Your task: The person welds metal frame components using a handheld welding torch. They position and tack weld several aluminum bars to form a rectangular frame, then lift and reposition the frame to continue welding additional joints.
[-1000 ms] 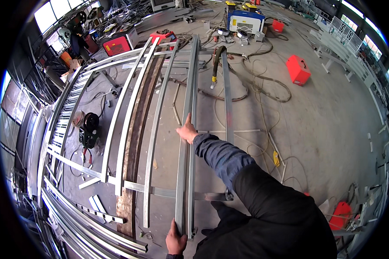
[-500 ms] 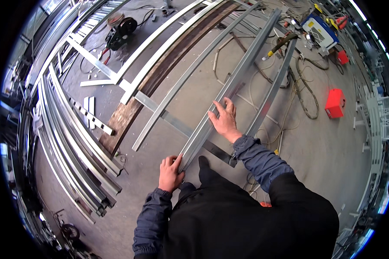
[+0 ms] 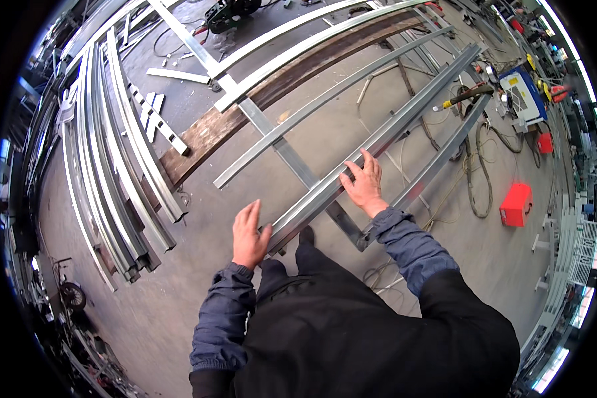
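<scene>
Silvery metal rail [image 3: 391, 132] lies across flat crossbar [image 3: 293, 160]; likely stiff, slick, awkwardly long, best taken from beneath, hands well apart; left hand [image 3: 249, 237] beside near end, right hand [image 3: 365, 184] farther along, fingers spread, ungripping; contact unclear

A red box [image 3: 516, 205] stands apart from a blue-and-white machine [image 3: 521, 97].

The right hand [image 3: 365, 187] hides part of the metal rail [image 3: 312, 204]; the upper edge crops a dark machine [image 3: 224, 16].
</scene>
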The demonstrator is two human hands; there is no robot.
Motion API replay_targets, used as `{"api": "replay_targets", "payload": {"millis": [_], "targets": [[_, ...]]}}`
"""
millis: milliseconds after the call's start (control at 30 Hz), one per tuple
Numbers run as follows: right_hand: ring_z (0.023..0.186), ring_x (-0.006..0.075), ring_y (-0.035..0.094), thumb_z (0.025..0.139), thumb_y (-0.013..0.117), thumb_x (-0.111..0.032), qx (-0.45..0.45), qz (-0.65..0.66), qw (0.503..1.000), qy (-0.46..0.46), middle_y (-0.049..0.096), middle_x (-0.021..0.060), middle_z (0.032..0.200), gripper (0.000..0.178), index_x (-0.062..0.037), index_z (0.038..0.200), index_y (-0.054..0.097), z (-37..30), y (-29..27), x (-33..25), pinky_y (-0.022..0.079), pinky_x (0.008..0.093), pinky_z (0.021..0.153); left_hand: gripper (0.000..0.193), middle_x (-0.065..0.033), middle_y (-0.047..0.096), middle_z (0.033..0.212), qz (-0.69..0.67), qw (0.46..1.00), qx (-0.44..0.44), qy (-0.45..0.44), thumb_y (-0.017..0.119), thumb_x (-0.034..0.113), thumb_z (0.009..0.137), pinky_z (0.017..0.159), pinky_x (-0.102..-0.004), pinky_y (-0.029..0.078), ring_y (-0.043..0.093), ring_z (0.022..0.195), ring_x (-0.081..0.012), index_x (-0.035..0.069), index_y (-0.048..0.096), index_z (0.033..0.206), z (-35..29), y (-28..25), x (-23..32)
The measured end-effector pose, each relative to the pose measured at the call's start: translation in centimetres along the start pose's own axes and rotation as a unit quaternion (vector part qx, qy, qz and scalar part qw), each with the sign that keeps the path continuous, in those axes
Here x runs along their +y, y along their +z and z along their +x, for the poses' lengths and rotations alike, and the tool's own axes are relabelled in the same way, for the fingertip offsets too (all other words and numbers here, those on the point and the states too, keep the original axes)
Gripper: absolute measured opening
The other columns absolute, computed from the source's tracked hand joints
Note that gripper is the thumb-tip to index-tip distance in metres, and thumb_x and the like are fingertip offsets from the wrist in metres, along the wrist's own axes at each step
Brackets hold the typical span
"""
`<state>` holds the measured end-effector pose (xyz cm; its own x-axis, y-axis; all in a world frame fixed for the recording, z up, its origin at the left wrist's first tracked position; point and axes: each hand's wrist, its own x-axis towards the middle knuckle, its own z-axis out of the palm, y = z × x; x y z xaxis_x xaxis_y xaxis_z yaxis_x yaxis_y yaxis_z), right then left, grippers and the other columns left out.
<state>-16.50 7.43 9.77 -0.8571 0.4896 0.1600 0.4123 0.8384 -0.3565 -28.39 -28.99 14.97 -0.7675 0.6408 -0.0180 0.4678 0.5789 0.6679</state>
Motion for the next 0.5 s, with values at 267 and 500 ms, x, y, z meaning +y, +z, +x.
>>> {"api": "replay_targets", "payload": {"millis": [267, 500], "targets": [[0.143, 0.0417, 0.046, 0.101, 0.072, -0.038, 0.012, 0.082, 0.991, -0.105, 0.05, 0.0164, 0.159, 0.044, -0.0142, 0.137, 0.073, 2.0, 0.8, -8.6, 0.03, 0.0564, 0.126, 0.067, -0.0225, 0.058, 0.151, -0.025, 0.989, 0.032, -0.141, 0.072, 0.011, 0.091, 0.12, -0.0481, 0.045, 0.053, 0.142, -0.0416, 0.004, 0.055, 0.156, -11.9, -0.9, -6.9], [0.15, 0.0367, 0.045, 0.109, 0.058, -0.052, -0.061, -0.001, 0.979, -0.195, 0.051, 0.0166, 0.16, 0.057, -0.0145, 0.151, 0.063, -1.2, 8.8, -14.9, 0.025, 0.0568, 0.13, 0.066, -0.0186, 0.06, 0.148, -0.075, 0.982, 0.056, -0.165, 0.072, 0.009, 0.087, 0.119, -0.0474, 0.047, 0.054, 0.142, -0.0406, 0.004, 0.059, 0.151, -15.7, 1.6, -5.7]]}}
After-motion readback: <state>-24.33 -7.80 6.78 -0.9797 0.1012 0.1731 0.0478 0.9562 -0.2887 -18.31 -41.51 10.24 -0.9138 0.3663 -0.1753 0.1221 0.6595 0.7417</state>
